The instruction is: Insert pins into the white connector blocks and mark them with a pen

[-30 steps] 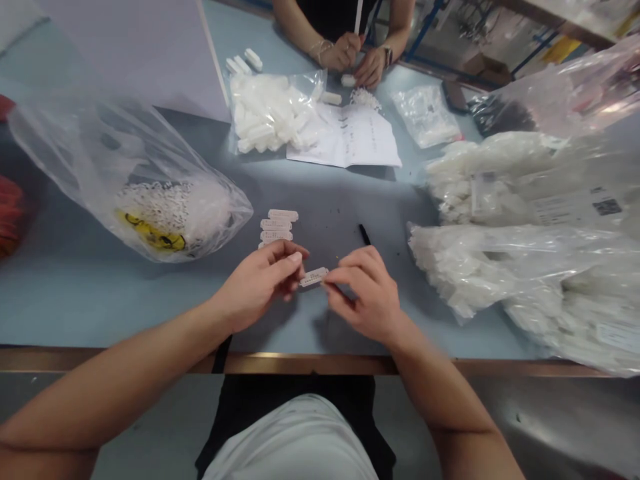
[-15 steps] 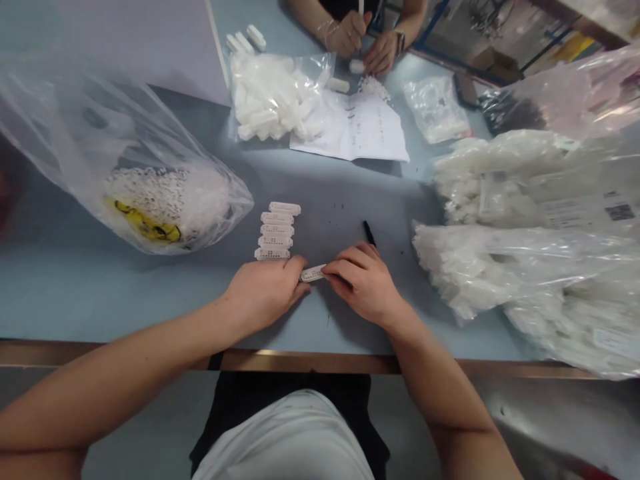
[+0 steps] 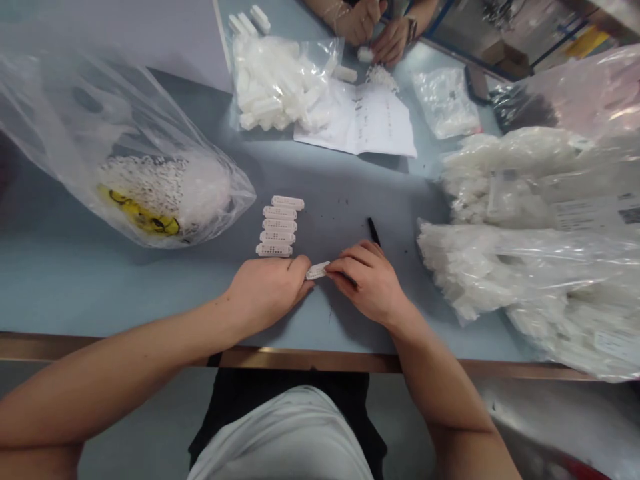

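Note:
My left hand pinches the left end of a small white plastic strip with rows of tiny holes between thumb and forefinger. At the strip's right end, the closed fingertips of my right hand touch it. A slim black pen-like stick shows just beyond my right knuckles; whether that hand grips it is hidden. Beyond my left hand, several similar white strips lie stacked in a column on the blue-grey table.
To the left lies a clear bag of small white parts with a yellow label. White pieces in a bag and a paper sheet lie ahead. Large bags crowd the right. A co-worker's hands work across the table.
The view has shifted slightly, so the table things sit a little higher and further right. Both hands keep their places at the white strip. The co-worker's hands have moved partly out of view.

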Action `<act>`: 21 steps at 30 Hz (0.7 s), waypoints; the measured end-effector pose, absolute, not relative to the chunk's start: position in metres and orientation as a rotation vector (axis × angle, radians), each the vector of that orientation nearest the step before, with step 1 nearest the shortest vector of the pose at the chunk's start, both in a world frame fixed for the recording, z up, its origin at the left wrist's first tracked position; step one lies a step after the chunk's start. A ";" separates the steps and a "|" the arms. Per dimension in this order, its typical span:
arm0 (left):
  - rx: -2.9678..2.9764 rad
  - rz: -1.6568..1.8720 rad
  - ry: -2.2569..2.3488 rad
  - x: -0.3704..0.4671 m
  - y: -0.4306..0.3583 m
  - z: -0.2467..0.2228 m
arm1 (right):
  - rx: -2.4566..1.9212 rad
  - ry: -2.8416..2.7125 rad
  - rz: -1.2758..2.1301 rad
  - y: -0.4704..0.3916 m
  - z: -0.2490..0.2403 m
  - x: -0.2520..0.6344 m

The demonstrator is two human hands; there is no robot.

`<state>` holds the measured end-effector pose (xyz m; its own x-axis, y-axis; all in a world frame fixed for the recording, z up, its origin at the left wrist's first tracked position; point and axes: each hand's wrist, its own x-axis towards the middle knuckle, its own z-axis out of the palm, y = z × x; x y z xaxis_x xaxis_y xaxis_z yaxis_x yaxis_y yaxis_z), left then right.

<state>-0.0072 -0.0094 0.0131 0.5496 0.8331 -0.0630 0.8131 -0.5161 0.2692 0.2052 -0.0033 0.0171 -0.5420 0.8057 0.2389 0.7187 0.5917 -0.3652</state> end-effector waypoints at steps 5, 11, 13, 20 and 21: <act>2.557 0.114 1.352 -0.007 -0.010 0.015 | -1.237 -2.452 0.291 -0.004 0.018 0.205; 2.586 0.150 1.353 -0.007 -0.010 0.013 | -1.220 -2.477 0.282 -0.005 0.021 0.205; 2.590 0.155 1.353 -0.007 -0.011 0.013 | -1.221 -2.483 0.287 -0.004 0.021 0.206; 2.573 0.143 1.354 -0.007 -0.011 0.012 | -1.223 -2.477 0.300 -0.003 0.020 0.206; 2.562 0.139 1.351 -0.007 -0.011 0.013 | -1.221 -2.476 0.291 -0.003 0.020 0.206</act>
